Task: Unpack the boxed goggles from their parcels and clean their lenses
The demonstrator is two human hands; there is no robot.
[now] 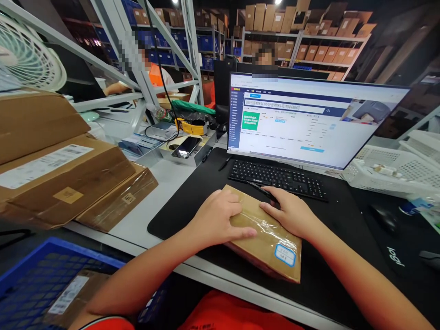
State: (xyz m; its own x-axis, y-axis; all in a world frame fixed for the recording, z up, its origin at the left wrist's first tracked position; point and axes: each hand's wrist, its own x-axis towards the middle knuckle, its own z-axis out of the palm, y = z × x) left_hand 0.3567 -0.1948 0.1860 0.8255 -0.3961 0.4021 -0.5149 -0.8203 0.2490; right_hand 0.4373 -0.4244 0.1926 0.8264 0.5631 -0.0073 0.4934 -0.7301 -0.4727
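Note:
A flat brown cardboard box [264, 229] lies slantwise on the black desk mat in front of me. Clear tape shines across its top, and a blue-edged label [285, 254] with handwriting sits at its near right corner. My left hand [225, 217] grips the box's left side, thumb stretched over the top and fingers curled at the far end. Over the far right edge is my right hand [287, 208], closed around a slim black knife-like tool [263, 189] whose tip points left toward the keyboard. Its thumb and a finger touch the box top.
Behind the box stand a keyboard [275, 176] and a lit monitor [302, 123]. Larger cartons [68, 169] are stacked at left, above a blue basket [30, 284] holding a parcel. A phone [187, 146] lies beyond the mat; a mouse [383, 217] and white baskets [395, 160] are at right.

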